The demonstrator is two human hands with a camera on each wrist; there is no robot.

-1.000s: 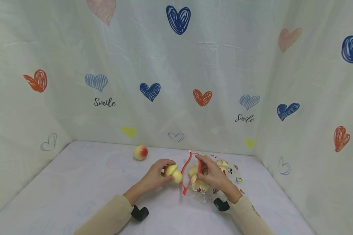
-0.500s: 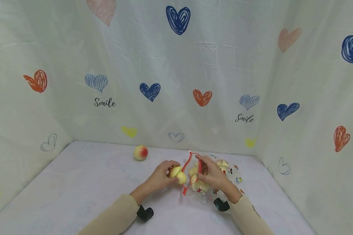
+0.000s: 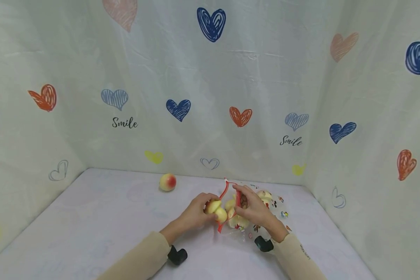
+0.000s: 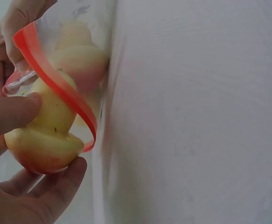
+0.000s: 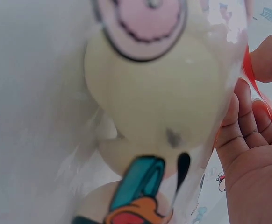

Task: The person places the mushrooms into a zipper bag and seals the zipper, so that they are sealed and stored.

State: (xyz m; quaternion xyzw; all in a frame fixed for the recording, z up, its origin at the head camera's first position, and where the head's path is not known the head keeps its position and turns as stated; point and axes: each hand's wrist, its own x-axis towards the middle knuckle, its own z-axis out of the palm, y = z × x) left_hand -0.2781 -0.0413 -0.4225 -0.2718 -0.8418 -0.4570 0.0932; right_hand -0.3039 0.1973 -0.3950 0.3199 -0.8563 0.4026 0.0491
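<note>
My left hand (image 3: 195, 210) pinches a yellow toy mushroom (image 4: 55, 109) with a reddish cap, thumb on one side and fingers under the cap. The mushroom's stem is at the mouth of a clear plastic zip bag (image 3: 236, 230), where the bag's red strip (image 4: 56, 84) crosses over it in the left wrist view. My right hand (image 3: 253, 206) grips the other edge of the mouth, holding it apart. Several pale mushrooms (image 5: 159, 98) lie inside the bag, seen through printed cartoon plastic in the right wrist view.
A red and yellow peach (image 3: 167, 182) lies on the white-covered table (image 3: 119, 210) toward the back left. Behind stands a pale curtain (image 3: 210, 77) printed with hearts. Black wrist pieces (image 3: 177, 255) hang below both forearms.
My left hand has moved right with the mushroom, from beside the bag to its mouth. The right hand and the peach stay where they were.
</note>
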